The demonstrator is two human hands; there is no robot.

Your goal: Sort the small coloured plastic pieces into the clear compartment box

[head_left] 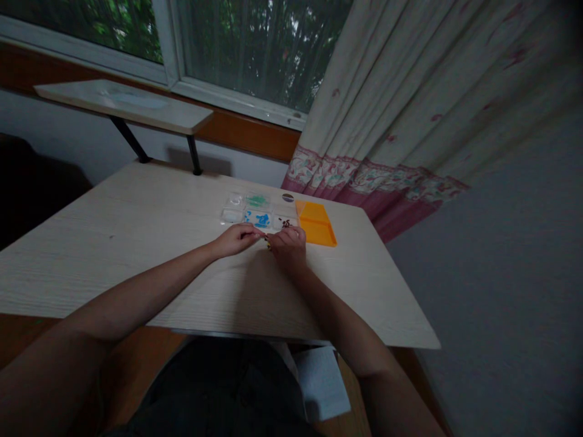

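My left hand (237, 239) and my right hand (288, 244) meet over the middle of the desk. Between their fingertips is a small yellow and dark piece (268, 243), mostly hidden by the right fingers. The left thumb and index finger are pinched at its left side, with a bit of red at the tips. My right fingers are curled over the piece from above. Just beyond the hands lies a clear compartment tray (223, 220) holding blue bits (257, 219), green bits (256, 200) and dark bits (286, 223) in separate sections.
An orange tray (319, 233) with an angled lid part sits right of the clear one. Behind them lies a small dark oval thing (288, 198). A raised shelf (122, 106) on black legs stands at the back left. The curtain (364, 173) hangs beyond the desk's back right.
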